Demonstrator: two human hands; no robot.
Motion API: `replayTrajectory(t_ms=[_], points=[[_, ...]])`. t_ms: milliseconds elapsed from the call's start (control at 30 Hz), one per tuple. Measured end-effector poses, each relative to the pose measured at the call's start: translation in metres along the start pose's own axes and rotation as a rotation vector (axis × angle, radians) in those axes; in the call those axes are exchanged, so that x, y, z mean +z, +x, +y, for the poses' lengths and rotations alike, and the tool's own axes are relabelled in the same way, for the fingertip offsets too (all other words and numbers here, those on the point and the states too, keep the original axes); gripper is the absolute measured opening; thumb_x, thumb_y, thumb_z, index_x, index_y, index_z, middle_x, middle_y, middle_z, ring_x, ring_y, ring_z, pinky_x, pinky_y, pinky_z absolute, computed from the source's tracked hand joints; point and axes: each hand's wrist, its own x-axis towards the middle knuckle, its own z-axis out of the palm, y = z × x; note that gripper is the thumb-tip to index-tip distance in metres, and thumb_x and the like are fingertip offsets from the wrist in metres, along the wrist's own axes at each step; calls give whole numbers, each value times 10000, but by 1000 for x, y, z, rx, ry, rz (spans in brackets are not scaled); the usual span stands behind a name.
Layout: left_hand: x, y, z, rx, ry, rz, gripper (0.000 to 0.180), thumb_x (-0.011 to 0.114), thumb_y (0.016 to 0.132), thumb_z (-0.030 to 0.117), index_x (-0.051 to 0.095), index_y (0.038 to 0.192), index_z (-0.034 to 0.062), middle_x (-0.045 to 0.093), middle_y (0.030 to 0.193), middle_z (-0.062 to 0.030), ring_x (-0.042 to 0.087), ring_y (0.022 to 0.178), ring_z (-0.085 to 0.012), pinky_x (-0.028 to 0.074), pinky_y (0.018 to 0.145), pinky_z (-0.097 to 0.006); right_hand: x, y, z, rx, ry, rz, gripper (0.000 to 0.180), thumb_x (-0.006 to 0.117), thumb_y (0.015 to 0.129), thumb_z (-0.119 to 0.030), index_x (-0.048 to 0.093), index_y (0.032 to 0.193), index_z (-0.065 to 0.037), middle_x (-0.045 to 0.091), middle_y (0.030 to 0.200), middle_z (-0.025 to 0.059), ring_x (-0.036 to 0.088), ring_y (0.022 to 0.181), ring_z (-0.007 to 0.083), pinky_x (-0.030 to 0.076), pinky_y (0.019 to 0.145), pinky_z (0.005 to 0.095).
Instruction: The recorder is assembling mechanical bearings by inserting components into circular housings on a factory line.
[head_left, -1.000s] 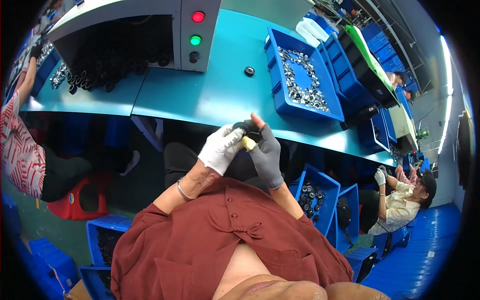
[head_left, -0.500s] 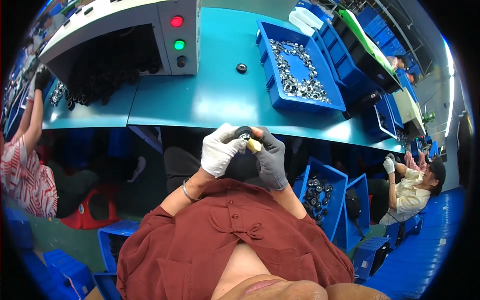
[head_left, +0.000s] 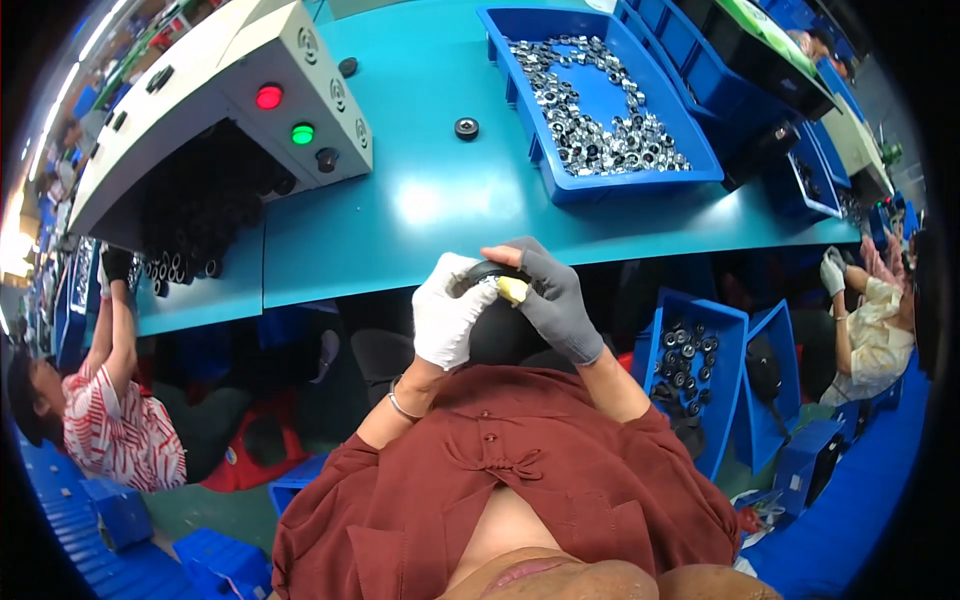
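My left hand [head_left: 443,318], in a white glove, and my right hand [head_left: 562,305], in a grey glove, meet in front of my body near the table edge. Between their fingers they grip a small black wheel [head_left: 487,271], partly covered by the fingers. Bare right fingertips show over its far side. A yellow piece [head_left: 513,290] sits at the right thumb; whether it is a thumb cover or something held, I cannot tell. Farther off, a similar black wheel [head_left: 467,128] with a metal centre lies on the teal table [head_left: 420,235].
A blue tray [head_left: 640,188] of small metal-and-black parts stands at the right. On the left, a white machine [head_left: 235,60] with red and green buttons has black rings heaped in its opening. A blue bin [head_left: 722,420] with wheels sits low right. Co-workers sit at both sides.
The view has shifted, so table and machine appear turned and moved. Both hands still hold the wheel, which now shows its dark rim more than its face.
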Motion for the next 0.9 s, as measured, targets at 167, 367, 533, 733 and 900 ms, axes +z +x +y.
replayTrajectory(t_ms=[167, 367, 533, 733, 900], points=[[-4, 11, 16, 385, 452, 34, 207, 766, 785, -63, 679, 960, 4, 582, 829, -24, 574, 793, -121, 473, 708, -252, 2, 9, 10, 6, 130, 28, 306, 620, 883, -4, 686, 1183, 1, 633, 1048, 60, 594, 972, 125, 467, 855, 255], [-4, 18, 15, 481, 594, 136, 178, 734, 782, -73, 692, 940, -4, 559, 826, -44, 537, 725, -149, 448, 657, -263, 16, 10, 7, -53, -124, 136, 321, 644, 840, 38, 704, 1151, -14, 610, 916, 34, 578, 821, 113, 460, 732, 248], [1, 22, -2, 396, 561, 203, 122, 715, 838, -36, 700, 953, -1, 577, 844, -49, 561, 729, -140, 463, 657, -268, 24, 9, 14, -86, -252, 312, 340, 648, 810, 71, 713, 1132, -16, 616, 865, 59, 596, 772, 137, 470, 692, 256], [9, 27, -9, 169, 468, 259, 295, 649, 941, 16, 635, 1234, -18, 620, 932, -30, 604, 816, -116, 521, 733, -245, 6, 15, 19, -105, -306, 283, 314, 635, 807, 65, 713, 1101, -15, 618, 869, 114, 623, 749, 215, 494, 676, 288], [10, 30, 10, 114, 230, 35, 273, 653, 945, 26, 611, 1203, -55, 667, 972, -82, 659, 777, -144, 552, 706, -268, 3, 15, 13, -120, -243, 320, 319, 652, 823, 33, 684, 1138, -9, 627, 905, 120, 629, 793, 215, 506, 715, 303]])
